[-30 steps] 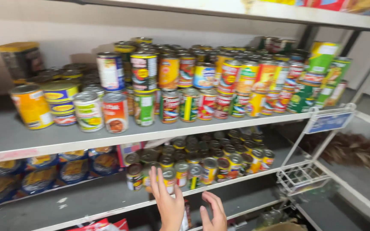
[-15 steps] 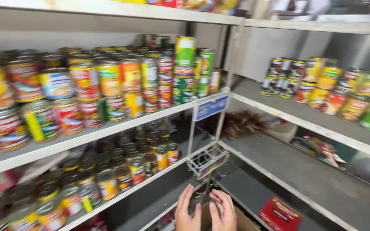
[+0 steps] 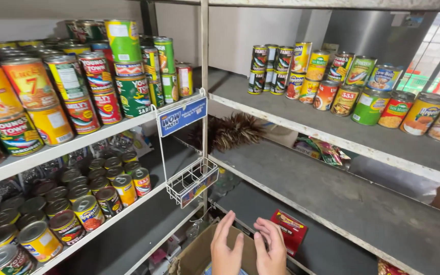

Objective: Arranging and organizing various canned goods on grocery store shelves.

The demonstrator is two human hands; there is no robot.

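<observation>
Cardboard, the open brown box [image 3: 199, 252] at 6 o'clock just under the left hand [image 3: 226, 249] and right hand [image 3: 271, 249], which are empty, fingers spread, nearly touching, probably is light and bends easily, so hold it by both side walls.

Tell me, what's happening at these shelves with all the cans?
A person stands at grey shop shelves stacked with colourful cans. Both hands are low in the view, empty and open: the left hand and right hand hover side by side above an open cardboard box. A small white wire rack hangs on the post above them, and a red packet lies on the bottom shelf nearby.
</observation>
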